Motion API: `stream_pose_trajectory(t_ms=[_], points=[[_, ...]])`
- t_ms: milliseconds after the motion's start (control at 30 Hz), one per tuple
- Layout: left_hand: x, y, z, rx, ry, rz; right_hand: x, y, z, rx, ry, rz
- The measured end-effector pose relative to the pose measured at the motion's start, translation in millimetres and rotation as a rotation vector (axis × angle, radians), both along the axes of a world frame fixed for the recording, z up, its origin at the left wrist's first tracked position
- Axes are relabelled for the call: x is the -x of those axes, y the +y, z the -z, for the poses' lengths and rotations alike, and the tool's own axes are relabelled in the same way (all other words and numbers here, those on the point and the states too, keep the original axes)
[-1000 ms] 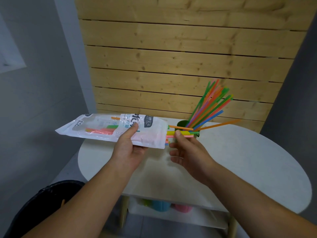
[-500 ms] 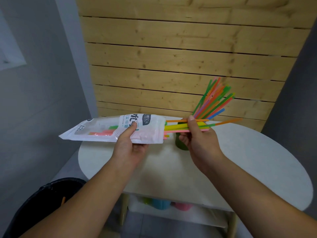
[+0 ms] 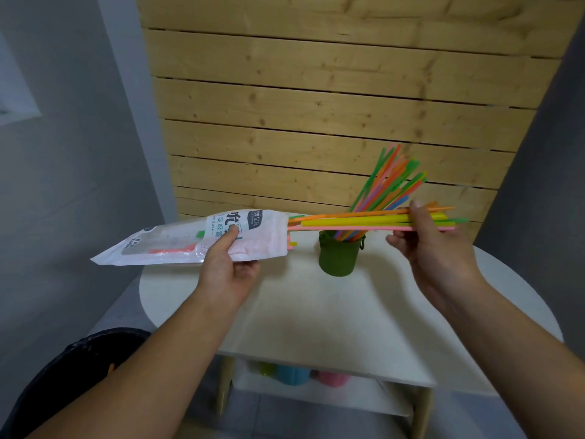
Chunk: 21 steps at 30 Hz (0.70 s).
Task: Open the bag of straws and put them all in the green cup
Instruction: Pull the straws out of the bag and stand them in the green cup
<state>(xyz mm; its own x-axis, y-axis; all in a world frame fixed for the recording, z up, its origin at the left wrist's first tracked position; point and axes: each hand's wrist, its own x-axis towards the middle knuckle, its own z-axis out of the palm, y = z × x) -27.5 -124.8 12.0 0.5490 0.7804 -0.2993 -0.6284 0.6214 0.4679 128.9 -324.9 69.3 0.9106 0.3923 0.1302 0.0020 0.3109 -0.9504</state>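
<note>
Green cup (image 3: 339,258): stands upright on the white table (image 3: 300,315), toward its back edge, with a fan of coloured straws (image 3: 387,185) leaning out to the right.
Bag (image 3: 190,243): white and clear, lying nearly level in the air, its open mouth facing right. A red and a green straw still show inside, and a yellow end pokes out at the mouth.
Left hand (image 3: 226,267): grips the bag from below, thumb pressed on the printed front.
Right hand (image 3: 433,248): pinches a bundle (image 3: 354,221) of orange, yellow, pink and green straws near its right end, thumb on top.
Bundle: runs level above the cup, its left ends right at the bag's mouth.
Change: half a second ago the right hand held the bundle close to the bag. It has since moved well to the right, past the cup, and far more of the bundle is drawn out.
Under the table: blue (image 3: 292,373) and pink (image 3: 332,377) cups on a shelf.
Behind: a wooden plank wall (image 3: 316,106).
</note>
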Motion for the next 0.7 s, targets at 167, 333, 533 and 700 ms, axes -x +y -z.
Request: stream_pose_trajectory(t_ms=[167, 333, 533, 700], points=[[-3.1, 0.1, 3.2, -0.01, 0.001, 0.017, -11.7, -14.1, -4.0, 0.0, -0.012, 0.071], [-4.2, 3.7, 6.1, -0.007, -0.002, -0.002, -25.6, -20.1, -0.1, 0.007, -0.022, 0.122], [-5.1, 3.2, 5.5, 0.01, 0.002, -0.018, -31.8, -23.0, 0.4, 0.07, -0.121, 0.239], [-8.2, -3.4, 5.3, 0.001, 0.01, 0.007, -24.8, -20.3, -3.4, 0.144, -0.244, 0.32]])
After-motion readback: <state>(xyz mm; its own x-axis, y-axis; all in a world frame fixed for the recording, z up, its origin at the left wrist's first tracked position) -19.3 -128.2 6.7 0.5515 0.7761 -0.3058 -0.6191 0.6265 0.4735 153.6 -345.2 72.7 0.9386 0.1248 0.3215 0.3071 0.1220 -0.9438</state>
